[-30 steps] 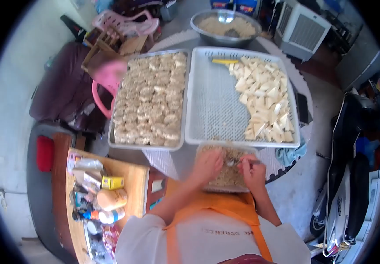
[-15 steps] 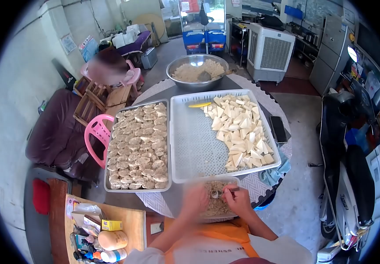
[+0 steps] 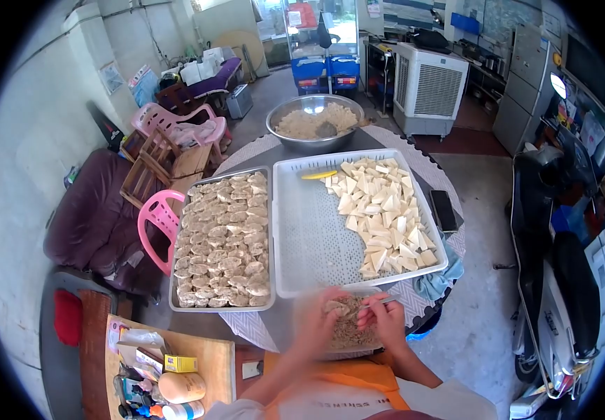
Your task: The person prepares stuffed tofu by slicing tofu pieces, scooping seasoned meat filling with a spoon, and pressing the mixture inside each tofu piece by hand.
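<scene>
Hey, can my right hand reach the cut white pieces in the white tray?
Probably yes: the pieces lie uncovered just past the tray rim, ahead of your right hand, though that hand holds a metal utensil.

No text reads clearly: the dark lettering (image 3: 325,402) on the white shirt (image 3: 439,400) (small and blurred) cannot be made out.

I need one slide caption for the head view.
Bare left hand and right hand above brown crumbly mixture, near a white perforated plastic tray.

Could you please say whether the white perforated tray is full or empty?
The white tray is partly full: pale pieces cover its right side, while its left side is mostly bare.
</scene>
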